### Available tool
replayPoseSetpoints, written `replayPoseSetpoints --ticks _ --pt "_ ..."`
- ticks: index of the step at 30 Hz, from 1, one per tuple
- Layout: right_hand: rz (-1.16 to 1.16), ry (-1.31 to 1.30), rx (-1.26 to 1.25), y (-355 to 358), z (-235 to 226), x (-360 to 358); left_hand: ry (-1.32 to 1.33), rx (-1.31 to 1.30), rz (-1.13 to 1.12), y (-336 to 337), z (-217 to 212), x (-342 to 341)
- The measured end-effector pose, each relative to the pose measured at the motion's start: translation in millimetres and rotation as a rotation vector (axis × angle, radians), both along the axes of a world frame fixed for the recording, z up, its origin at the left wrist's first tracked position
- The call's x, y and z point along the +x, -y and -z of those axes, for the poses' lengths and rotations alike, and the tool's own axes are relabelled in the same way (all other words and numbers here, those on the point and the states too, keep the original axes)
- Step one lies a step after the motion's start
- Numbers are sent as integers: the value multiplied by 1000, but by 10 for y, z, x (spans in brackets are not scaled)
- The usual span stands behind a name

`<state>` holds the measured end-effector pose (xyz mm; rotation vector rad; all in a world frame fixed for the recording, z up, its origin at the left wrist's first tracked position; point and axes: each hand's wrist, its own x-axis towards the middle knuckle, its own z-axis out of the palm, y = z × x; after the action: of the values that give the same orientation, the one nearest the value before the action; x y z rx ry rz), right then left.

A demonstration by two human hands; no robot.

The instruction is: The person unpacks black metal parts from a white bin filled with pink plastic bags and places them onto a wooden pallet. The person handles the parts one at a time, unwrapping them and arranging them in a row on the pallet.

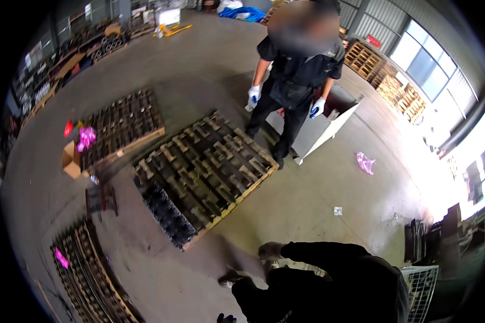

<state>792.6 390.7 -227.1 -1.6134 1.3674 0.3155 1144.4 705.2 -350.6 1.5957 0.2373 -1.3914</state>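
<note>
My right hand (pixel 272 251), in a greyish glove, reaches out from a dark sleeve at lower centre, over the floor near my shoes. Its fingers blur into a rounded shape, so any grip is unclear. At the lower edge my left hand (pixel 227 318) is partly cut off; its dark fingers look apart, with nothing seen in them. Nearest to my hands lies a wooden pallet (pixel 237 200) covered with rows of dark metal track-like parts (pixel 199 167). A darker black row of such parts (pixel 168 216) runs along its near left side. Neither hand touches the pallet.
Another person (pixel 299 81) in white-and-blue gloves stands beyond the pallet, before a grey metal bin (pixel 328 126). More loaded pallets (pixel 121 126) lie left, with a cardboard box (pixel 71 160) and a small dark stand (pixel 101 199). Pink plastic (pixel 365 163) lies right, near a white wire basket (pixel 421 290).
</note>
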Motion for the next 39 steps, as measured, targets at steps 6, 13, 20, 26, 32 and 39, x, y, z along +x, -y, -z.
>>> replayPoseSetpoints --ticks 6,13,20,26,32,39 --pt "66 -67 16 -354 -59 -1183 -10 22 63 11 16 -324" --pt "341 -108 115 -703 176 -2026 -30 -4 103 -365 137 -697" --pt "382 181 -421 -947 1003 -1678 23 -29 90 -434 -414 -768" --pt "691 314 107 -688 332 -592 152 80 55 -376 -988 -330" --pt "483 171 15 -811 946 114 117 70 105 -392 -1056 378" --pt "286 53 44 -648 1966 1757 119 296 39 -691 -1117 1513"
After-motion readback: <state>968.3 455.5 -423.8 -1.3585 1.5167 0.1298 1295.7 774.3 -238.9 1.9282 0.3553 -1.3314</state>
